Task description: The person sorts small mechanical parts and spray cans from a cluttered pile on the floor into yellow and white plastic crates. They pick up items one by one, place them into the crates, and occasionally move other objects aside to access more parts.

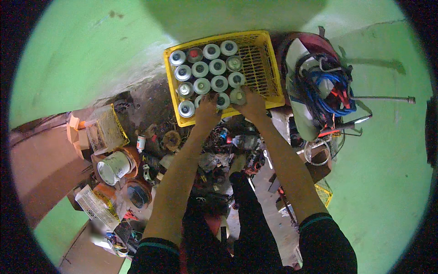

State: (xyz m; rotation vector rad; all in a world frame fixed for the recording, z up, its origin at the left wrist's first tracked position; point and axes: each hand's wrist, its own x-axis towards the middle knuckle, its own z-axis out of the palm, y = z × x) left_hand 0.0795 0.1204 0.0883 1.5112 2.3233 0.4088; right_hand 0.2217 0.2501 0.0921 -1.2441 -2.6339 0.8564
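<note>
A cluttered worktop [155, 98] carries a yellow crate [264, 64] at twelve o'clock, a tin [113, 166] at nine, and cables [326, 86] at two.

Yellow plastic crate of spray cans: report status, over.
Both hands at yellow plastic crate, near edge. Left hand and right hand on front-row round metal spray cans; grip unclear. Tangled blue cables beside crate, not blocking.

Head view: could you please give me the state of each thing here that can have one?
Crate: part filled, right side bare.
Cans: upright, in rows, most without caps.
Left hand: on a front-row can.
Right hand: on a front-row can.
Bucket: on its side.
Cables: tangled in a heap.
</note>
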